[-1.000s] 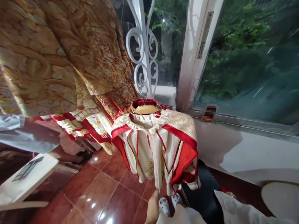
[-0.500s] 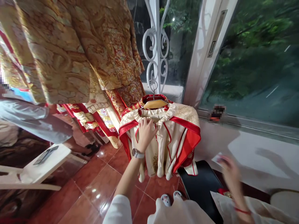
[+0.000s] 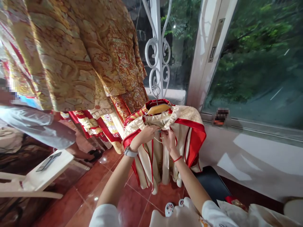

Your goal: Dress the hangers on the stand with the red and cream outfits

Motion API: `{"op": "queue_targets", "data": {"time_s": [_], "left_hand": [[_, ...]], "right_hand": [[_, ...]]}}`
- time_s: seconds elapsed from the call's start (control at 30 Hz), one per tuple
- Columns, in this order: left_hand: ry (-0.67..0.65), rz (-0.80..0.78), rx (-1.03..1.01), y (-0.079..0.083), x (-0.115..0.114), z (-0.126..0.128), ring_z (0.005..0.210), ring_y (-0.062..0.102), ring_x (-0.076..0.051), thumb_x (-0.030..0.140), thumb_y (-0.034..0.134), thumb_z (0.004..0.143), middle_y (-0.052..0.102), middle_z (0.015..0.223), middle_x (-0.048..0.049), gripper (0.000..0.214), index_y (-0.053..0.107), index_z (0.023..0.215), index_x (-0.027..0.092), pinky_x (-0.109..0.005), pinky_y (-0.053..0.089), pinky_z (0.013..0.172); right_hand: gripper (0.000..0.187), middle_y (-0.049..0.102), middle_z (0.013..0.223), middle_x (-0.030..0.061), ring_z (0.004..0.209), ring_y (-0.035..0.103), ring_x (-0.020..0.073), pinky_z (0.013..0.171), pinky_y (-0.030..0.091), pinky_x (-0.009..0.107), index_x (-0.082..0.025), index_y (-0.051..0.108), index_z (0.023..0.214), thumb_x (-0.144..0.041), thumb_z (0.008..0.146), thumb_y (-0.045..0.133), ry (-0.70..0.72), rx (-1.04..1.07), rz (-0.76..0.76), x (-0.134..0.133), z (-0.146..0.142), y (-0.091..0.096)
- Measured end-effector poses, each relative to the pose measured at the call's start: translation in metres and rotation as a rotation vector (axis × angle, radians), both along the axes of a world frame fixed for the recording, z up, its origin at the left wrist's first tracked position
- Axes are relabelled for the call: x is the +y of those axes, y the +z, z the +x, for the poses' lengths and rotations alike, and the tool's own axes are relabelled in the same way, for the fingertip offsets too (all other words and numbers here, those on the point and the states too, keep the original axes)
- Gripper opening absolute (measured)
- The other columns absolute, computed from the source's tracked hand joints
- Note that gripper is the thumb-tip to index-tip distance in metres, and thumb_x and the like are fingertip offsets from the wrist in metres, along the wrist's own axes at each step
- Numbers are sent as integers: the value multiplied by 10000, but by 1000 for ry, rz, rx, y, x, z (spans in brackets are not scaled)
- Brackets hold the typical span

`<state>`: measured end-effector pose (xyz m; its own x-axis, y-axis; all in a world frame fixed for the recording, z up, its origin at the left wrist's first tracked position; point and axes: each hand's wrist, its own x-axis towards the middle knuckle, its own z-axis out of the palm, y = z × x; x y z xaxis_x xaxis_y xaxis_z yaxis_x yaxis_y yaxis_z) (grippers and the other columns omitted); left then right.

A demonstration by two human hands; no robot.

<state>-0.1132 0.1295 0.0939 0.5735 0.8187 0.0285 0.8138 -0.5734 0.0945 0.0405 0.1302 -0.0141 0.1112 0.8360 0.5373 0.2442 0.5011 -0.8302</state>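
A cream garment (image 3: 187, 115) with red satin trim and a gathered neckline hangs on a wooden hanger (image 3: 158, 109), its metal hook upward. Just below the neckline, my left hand (image 3: 147, 134) is closed on the front of the cloth. Close beside it on the right, my right hand (image 3: 169, 140) pinches the same front, fingertips together. A thin pale cord loops down between the two hands. The small detail at the fingertips is too tiny to make out. Behind the cream garment shows the collar of a red and gold garment (image 3: 135, 118).
Gold brocade garments (image 3: 71, 56) hang at upper left. A white scrollwork metal post (image 3: 159, 50) rises behind the hanger, near a window (image 3: 260, 63). At right stands a black seat (image 3: 210, 183). A phone lies on the white bench (image 3: 61, 164) at left, near a seated person (image 3: 35, 126).
My right hand has come in from the far right to the garment's front, beside my left hand. My left hand has turned inward at the neckline. The view has shifted slightly.
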Motion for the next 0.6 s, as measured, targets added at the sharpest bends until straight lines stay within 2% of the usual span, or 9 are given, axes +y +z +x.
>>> {"op": "queue_targets", "data": {"time_s": [0.13, 0.23, 0.33, 0.43, 0.53, 0.6], "left_hand": [[42, -1, -54, -3, 0, 12, 1109, 665, -265, 159, 449, 925, 719, 1199, -106, 333, 641, 1197, 166, -380, 443, 958], [80, 4, -76, -7, 2, 20, 1081, 674, -263, 174, 432, 953, 739, 1124, -95, 288, 680, 1100, 175, -381, 440, 952], [114, 8, -103, -9, 2, 28, 1100, 662, -264, 158, 410, 963, 721, 1162, -106, 300, 689, 1074, 168, -385, 440, 944], [172, 22, -100, -11, -3, 35, 1094, 658, -271, 141, 397, 963, 713, 1151, -120, 314, 686, 1087, 155, -397, 438, 936], [185, 41, -82, -10, -9, 42, 1103, 648, -266, 119, 390, 956, 705, 1150, -123, 334, 677, 1123, 158, -393, 428, 932], [181, 54, -54, -10, -10, 45, 1093, 646, -258, 111, 385, 954, 700, 1142, -125, 339, 676, 1119, 163, -377, 426, 910]], "right_hand": [[195, 706, 844, 64, 705, 651, 190, 644, 560, 312, -186, 658, 896, -324, 909, 521, -12, 97, 41, -4, 12, -3], [171, 704, 963, 80, 855, 671, 212, 729, 571, 331, -194, 660, 953, -304, 909, 536, -90, 76, 90, -12, 11, -9], [206, 694, 1053, 93, 925, 676, 219, 753, 576, 333, -208, 677, 1024, -283, 924, 513, -93, 33, 69, -18, 8, -11], [204, 698, 1045, 99, 915, 675, 227, 787, 572, 350, -211, 684, 1024, -281, 934, 515, -76, -36, 42, -22, 12, -2], [200, 701, 957, 98, 896, 661, 237, 832, 548, 374, -201, 676, 929, -243, 945, 482, -88, -132, 74, -19, 24, 16], [191, 691, 917, 92, 868, 652, 229, 832, 538, 366, -197, 657, 874, -222, 941, 480, -44, -184, 105, -15, 32, 26]]}}
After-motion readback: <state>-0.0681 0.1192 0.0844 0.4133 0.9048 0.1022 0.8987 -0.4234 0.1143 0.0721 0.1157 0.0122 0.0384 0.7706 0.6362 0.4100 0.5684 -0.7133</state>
